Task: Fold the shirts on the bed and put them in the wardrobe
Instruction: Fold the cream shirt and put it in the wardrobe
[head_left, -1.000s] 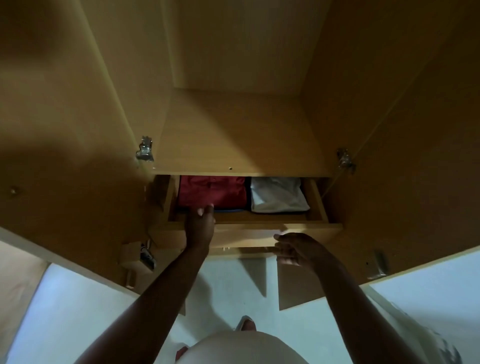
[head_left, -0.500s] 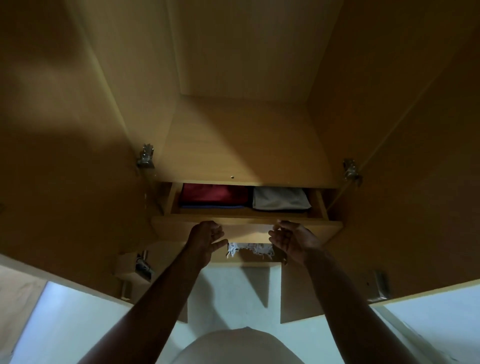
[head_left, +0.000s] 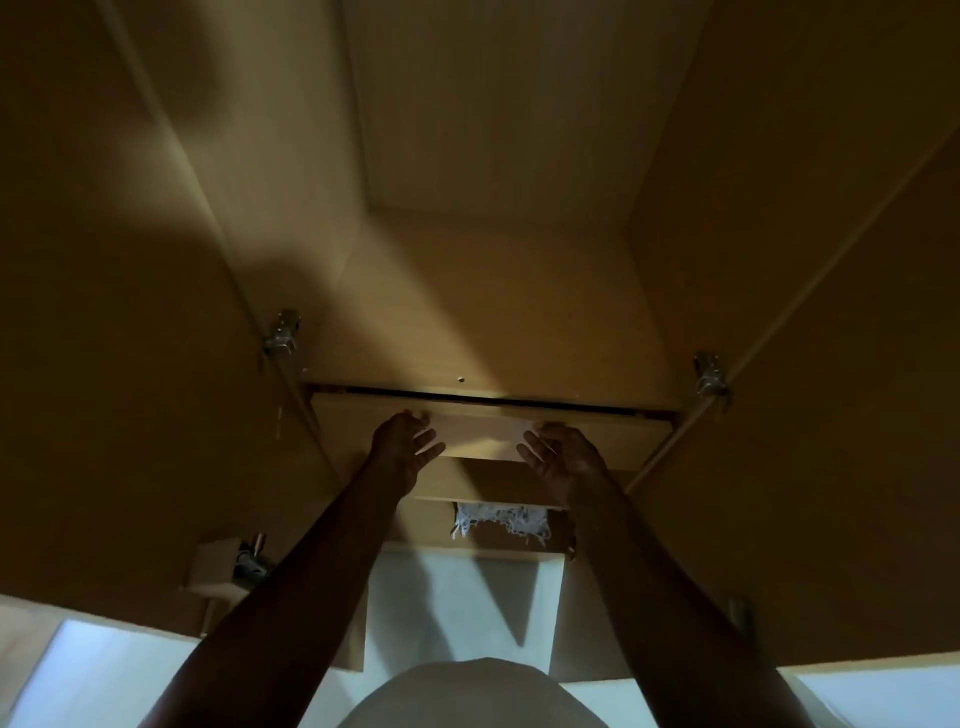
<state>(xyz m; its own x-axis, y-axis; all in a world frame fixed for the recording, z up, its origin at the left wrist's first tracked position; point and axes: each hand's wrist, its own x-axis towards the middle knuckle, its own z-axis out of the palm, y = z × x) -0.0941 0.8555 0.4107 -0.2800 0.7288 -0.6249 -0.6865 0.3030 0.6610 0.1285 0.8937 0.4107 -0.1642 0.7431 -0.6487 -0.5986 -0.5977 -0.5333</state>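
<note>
The wooden wardrobe drawer (head_left: 613, 436) sits pushed in under the shelf (head_left: 493, 332), with only a thin dark gap along its top. No shirts show; its contents are hidden. My left hand (head_left: 402, 447) has its fingers spread against the drawer front at the left. My right hand (head_left: 563, 457) is against the drawer front near the middle, fingers relaxed and slightly bent. Neither hand holds anything.
Both wardrobe doors stand open, the left door (head_left: 130, 364) and the right door (head_left: 831, 389), with metal hinges (head_left: 283, 332) at the shelf corners. Below the drawer a lower opening shows white fringed fabric (head_left: 501, 522). The pale floor (head_left: 452, 608) lies underneath.
The drawer has slid shut, hiding the red and white folded shirts. Both hands moved forward from the drawer's front edge and now press flat against it.
</note>
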